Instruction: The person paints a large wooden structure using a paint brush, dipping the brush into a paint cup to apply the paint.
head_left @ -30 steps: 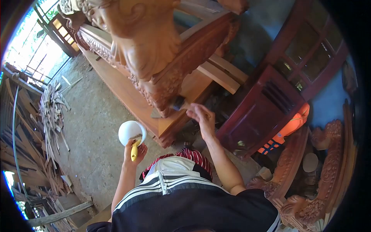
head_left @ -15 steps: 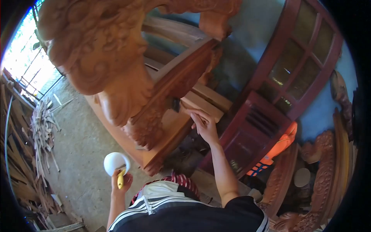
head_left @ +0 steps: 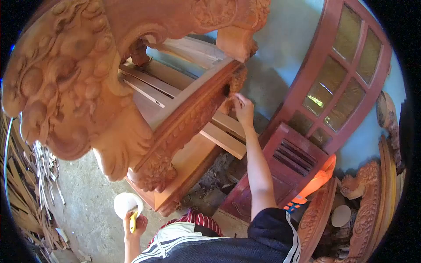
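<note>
Head view, clock read from picture centre. Right hand (head_left: 244,109), 2 o'clock: fingers are closing round a dark-bristled brush (head_left: 227,90), bristles resting at the far end of the carved wooden frame (head_left: 197,115). Frame is spreading from 9 round to 1 o'clock, its reddish-brown surface showing relief scrolls; paler boards (head_left: 223,139) are jutting out beneath the rail. Left hand (head_left: 139,225), 7 o'clock: is grasping a white tub (head_left: 125,203) together with a yellow handle (head_left: 133,223). Room: grey floor (head_left: 83,193) is showing at 8, wood scraps (head_left: 46,168) lying beyond. Red door (head_left: 287,160) is leaning near the bluish wall (head_left: 285,48), 3 o'clock; orange fabric (head_left: 322,175) and carved pieces (head_left: 370,206) are sitting at 4.
</note>
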Demonstrator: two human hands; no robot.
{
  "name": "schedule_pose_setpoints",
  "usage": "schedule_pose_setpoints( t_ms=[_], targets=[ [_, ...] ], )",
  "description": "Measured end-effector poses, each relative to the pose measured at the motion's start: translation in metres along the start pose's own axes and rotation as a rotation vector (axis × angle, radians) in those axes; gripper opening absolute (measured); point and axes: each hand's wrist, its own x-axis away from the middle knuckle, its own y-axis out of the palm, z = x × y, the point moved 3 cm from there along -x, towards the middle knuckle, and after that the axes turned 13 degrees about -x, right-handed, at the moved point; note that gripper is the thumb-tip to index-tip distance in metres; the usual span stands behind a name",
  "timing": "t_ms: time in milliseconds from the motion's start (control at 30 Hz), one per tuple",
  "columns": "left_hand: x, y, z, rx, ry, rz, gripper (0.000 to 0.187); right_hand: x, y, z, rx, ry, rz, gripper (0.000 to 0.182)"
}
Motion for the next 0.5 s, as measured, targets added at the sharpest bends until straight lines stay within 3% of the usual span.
schedule_pose_setpoints(
  t_ms=[33, 67, 100, 167, 233, 300, 433, 467, 500],
  targets=[
    [-0.01, -0.01, 0.0, 0.004, -0.009, -0.043, 0.012, 0.004, 0.007, -0.009, 0.076, 0.065, -0.186, 0.023],
    [-0.012, -0.011, 0.0, 0.018, -0.013, -0.041, 0.012, 0.005, 0.005, -0.017, -0.052, -0.147, -0.257, 0.022],
    [-0.014, -0.013, -0.003, 0.036, -0.022, -0.035, 0.012, 0.002, -0.005, -0.018, -0.058, -0.147, -0.268, 0.022],
    [-0.018, -0.015, -0.008, 0.066, -0.009, -0.013, 0.014, 0.011, -0.025, -0.054, -0.231, 0.22, -0.287, 0.022],
    [-0.022, -0.015, -0.012, 0.08, -0.062, -0.035, 0.018, -0.007, -0.041, -0.025, -0.062, 0.13, -0.152, 0.023],
    [-0.017, 0.001, -0.01, 0.047, -0.078, -0.059, 0.019, -0.002, -0.035, -0.019, -0.106, 0.101, -0.111, 0.024],
    [-0.017, 0.014, -0.005, 0.043, -0.07, -0.138, 0.025, 0.07, 0.027, -0.081, -0.022, -0.281, -0.436, 0.022],
    [-0.013, 0.02, -0.005, 0.033, -0.058, -0.097, 0.021, 0.084, 0.029, -0.099, -0.036, -0.278, -0.445, 0.022],
    [-0.01, 0.022, -0.006, 0.023, -0.053, -0.056, 0.019, 0.096, 0.032, -0.117, -0.126, -0.174, -0.589, 0.021]
  ],
)
